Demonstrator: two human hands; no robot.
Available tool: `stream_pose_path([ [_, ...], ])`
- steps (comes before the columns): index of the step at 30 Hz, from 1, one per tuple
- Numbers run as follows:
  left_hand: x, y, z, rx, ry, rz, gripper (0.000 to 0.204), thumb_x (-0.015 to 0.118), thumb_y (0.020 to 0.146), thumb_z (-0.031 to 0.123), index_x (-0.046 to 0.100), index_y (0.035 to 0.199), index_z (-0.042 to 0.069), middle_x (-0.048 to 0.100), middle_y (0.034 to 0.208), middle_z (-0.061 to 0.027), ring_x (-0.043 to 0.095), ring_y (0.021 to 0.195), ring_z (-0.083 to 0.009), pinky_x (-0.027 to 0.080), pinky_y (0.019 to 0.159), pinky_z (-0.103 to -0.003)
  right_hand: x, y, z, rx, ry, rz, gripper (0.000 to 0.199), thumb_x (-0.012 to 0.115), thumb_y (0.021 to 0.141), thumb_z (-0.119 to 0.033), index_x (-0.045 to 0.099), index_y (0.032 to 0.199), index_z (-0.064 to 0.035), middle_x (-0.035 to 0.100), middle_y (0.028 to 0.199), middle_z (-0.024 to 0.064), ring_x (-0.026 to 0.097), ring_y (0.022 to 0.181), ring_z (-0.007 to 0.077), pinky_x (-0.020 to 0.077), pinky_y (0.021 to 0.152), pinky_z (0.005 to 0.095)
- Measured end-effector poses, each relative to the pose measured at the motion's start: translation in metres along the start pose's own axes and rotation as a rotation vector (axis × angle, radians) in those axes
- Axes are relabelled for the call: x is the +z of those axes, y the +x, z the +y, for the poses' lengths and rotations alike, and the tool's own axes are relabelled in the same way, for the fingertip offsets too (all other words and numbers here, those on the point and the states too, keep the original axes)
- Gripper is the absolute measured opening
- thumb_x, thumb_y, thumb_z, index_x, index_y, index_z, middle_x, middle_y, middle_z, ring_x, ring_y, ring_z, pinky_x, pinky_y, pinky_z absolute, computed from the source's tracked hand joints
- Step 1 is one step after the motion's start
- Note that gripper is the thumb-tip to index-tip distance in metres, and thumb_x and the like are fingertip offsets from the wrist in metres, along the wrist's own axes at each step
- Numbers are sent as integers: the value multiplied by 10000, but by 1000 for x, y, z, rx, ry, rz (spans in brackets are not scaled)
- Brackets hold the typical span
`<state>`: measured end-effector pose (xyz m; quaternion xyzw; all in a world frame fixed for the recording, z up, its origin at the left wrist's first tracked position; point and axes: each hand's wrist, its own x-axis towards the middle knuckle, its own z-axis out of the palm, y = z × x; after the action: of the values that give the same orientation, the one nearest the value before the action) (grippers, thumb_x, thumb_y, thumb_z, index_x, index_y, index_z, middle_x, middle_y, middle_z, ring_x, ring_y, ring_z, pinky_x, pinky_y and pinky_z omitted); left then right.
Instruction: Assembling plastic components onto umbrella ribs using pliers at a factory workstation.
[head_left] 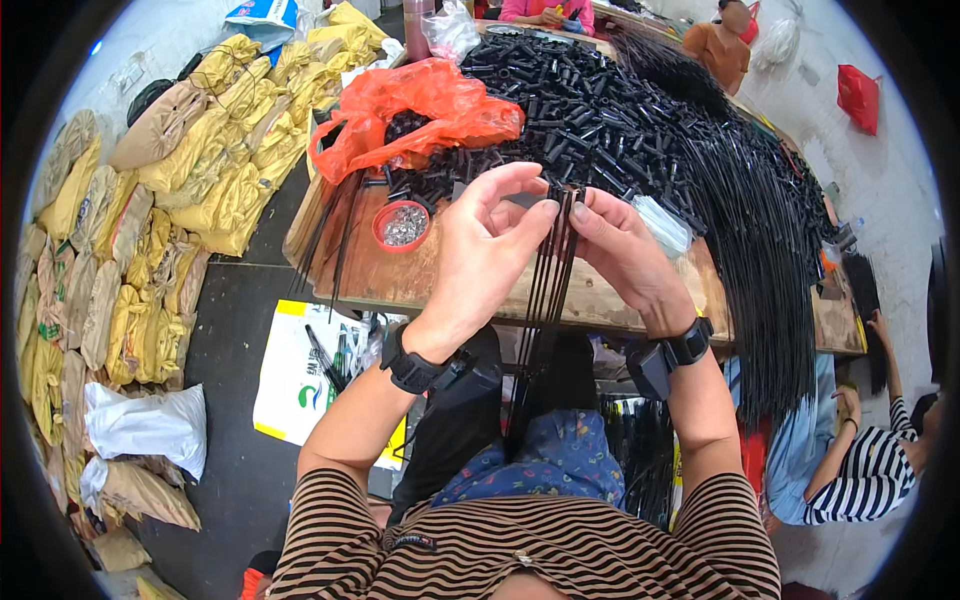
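Long Rods, Small Grip

Both hands are pinched shut near the far end of a bunch of thin black rods [545, 265]. The left hand [490, 235] has its thumb and finger on the left side of the tops, and the right hand [630, 250] has its thumb on the right side. The rods hang down past the near edge of the bench [385, 282] toward the lap. With only the tops held, I think one could slip out and drop if a thumb lets go. The low ends might also catch on the legs.

Each wrist wears a black strapped box, one on the left [415, 370] and one on the right [685, 345]. A box could snag a rod if an arm swings in.

Just left of the left hand sits a red bowl [400, 249] of small shiny bits. A bump from that hand could spill them.

Farther out, a big heap of black tubes [590, 105] fills the far side. It may slide if something pushes it. On the right, a thick bunch of long black rods [755, 270] hangs over the near edge. Its own weight, or a bumping elbow, could pull it down.
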<state>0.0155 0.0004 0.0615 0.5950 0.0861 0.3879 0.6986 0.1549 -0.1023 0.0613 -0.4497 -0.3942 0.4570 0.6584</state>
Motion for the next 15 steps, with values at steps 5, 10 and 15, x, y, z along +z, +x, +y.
stream_pose_path([
  [5,-2,3,0,-7,17,9,327,659,853,44,576,1161,-27,643,986,-68,601,777,-59,493,661,-204,0,1,0,-2,10,-25,125,565,960,-206,609,984,-91,651,945,-8,604,881,70,479,830,262],
  [10,-1,2,0,7,15,39,280,650,855,37,602,1123,-30,654,894,-44,588,725,-43,478,624,-189,5,-1,-2,-5,6,-36,139,562,960,-204,615,993,-79,652,933,-3,610,870,80,484,820,270],
  [15,0,-1,-1,16,80,61,271,637,870,18,584,1128,-41,661,964,-62,613,831,-73,507,718,-214,0,-4,1,-18,-16,-34,144,569,956,-204,624,971,-72,656,926,1,605,876,79,480,812,251],
])
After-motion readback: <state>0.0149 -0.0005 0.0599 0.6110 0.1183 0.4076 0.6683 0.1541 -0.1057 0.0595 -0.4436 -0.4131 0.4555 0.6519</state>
